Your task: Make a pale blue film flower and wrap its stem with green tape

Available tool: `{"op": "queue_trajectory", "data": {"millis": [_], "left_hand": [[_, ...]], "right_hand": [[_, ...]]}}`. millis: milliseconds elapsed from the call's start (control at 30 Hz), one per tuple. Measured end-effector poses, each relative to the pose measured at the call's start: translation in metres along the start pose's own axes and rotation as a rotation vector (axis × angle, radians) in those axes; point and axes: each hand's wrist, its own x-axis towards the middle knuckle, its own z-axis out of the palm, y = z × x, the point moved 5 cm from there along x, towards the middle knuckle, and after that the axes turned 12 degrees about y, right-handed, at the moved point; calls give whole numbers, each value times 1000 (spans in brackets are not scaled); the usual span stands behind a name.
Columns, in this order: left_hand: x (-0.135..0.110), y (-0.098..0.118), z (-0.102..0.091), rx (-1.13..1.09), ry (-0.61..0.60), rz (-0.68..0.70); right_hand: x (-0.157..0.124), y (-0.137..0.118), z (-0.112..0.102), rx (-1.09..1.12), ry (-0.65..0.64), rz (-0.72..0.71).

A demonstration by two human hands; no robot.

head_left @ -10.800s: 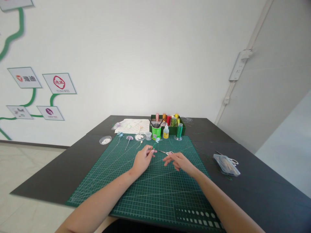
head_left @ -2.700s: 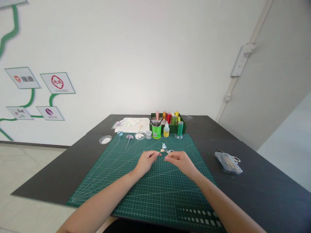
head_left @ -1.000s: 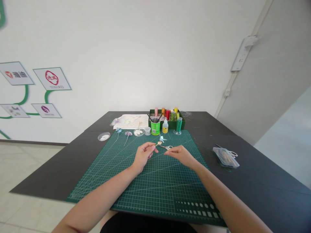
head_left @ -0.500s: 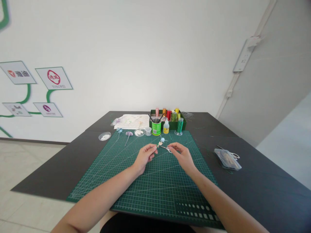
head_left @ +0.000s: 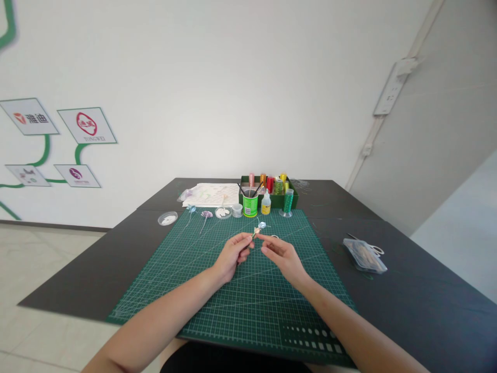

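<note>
My left hand is closed in a pinch on the thin green stem of a small artificial flower with peach petals. My right hand faces it, index finger stretched so its tip meets the stem just below the petals; thumb and index finger are apart. A white loop like a scissors handle shows behind the right index finger, the rest hidden. Just beyond the peach petals is a pale blue flower; I cannot tell whether the two are joined. Both hands are above the green cutting mat.
A blue flower and a purple flower lie at the mat's far left. Behind stand a green can, glue bottle, green thread spool and box of spools. A clear plastic case and scissors lie right.
My right hand has opened from a pinch, its index finger now reaching left to the stem. The dark blades and most of the white handle seen before are now covered. My left hand keeps its hold.
</note>
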Motion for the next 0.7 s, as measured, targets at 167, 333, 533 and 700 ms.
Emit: {"op": "queue_trajectory", "data": {"millis": [167, 333, 533, 700], "left_hand": [[1, -4, 1, -19, -20, -22], [2, -2, 0, -43, -22, -20], [2, -1, 1, -40, -36, -27], [1, -2, 2, -10, -53, -19]], "right_hand": [[-3, 2, 4, 102, 16, 56], [0, 5, -1, 183, 88, 90], [-1, 7, 0, 275, 54, 164], [-3, 4, 6, 352, -22, 223]]}}
